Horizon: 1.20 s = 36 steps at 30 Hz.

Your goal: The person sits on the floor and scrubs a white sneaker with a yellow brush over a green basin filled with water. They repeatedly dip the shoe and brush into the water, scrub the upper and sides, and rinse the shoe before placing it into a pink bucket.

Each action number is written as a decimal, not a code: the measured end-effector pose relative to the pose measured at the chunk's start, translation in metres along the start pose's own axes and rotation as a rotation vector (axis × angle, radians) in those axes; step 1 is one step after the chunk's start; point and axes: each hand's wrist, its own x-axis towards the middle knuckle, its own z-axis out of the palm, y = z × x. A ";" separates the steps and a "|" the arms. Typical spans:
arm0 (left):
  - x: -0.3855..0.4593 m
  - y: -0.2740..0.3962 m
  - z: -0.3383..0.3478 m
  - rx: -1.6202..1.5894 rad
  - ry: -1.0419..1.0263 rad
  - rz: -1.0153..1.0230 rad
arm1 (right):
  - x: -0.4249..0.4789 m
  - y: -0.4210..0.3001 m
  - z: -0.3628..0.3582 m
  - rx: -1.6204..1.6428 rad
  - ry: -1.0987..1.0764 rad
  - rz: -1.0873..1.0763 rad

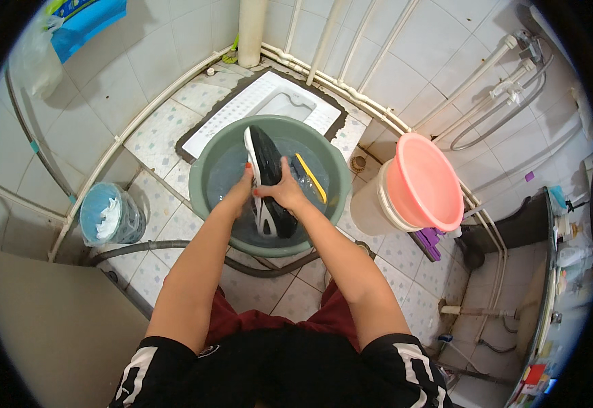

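Observation:
Both of my hands grip a wet black shoe [266, 158] with a white sole, tilted over a green plastic basin [198, 178] of greyish water. My left hand [240, 191] holds the white sole side. Across the dark upper, my right hand [287, 189] has its thumb over the shoe and its fingers on the far side. The shoe's heel end sits low, at or in the water. Right of the shoe, a yellow-handled brush [311, 177] lies in the basin; its head is partly hidden in the water.
A white squat toilet [230, 107] lies behind the basin. At right, a pink basin [429, 183] rests tilted on a pale bucket [373, 204]. A lined waste bin [108, 214] stands left, and a grey hose [159, 246] crosses the floor in front.

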 end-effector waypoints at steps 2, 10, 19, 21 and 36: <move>-0.042 0.021 0.006 -0.359 -0.161 -0.032 | -0.012 -0.014 -0.003 0.006 0.062 -0.090; -0.001 0.011 0.020 -0.669 -0.315 0.699 | -0.046 -0.093 -0.017 -0.454 0.177 -0.453; -0.004 0.035 0.033 -0.742 -0.349 0.775 | -0.033 -0.121 -0.037 -0.499 -0.006 -0.366; 0.005 0.023 0.028 -0.612 -0.247 0.738 | -0.030 -0.117 -0.035 -0.542 -0.038 -0.282; 0.063 -0.036 -0.044 -0.060 0.148 0.285 | -0.004 0.007 0.040 -0.687 -0.037 0.216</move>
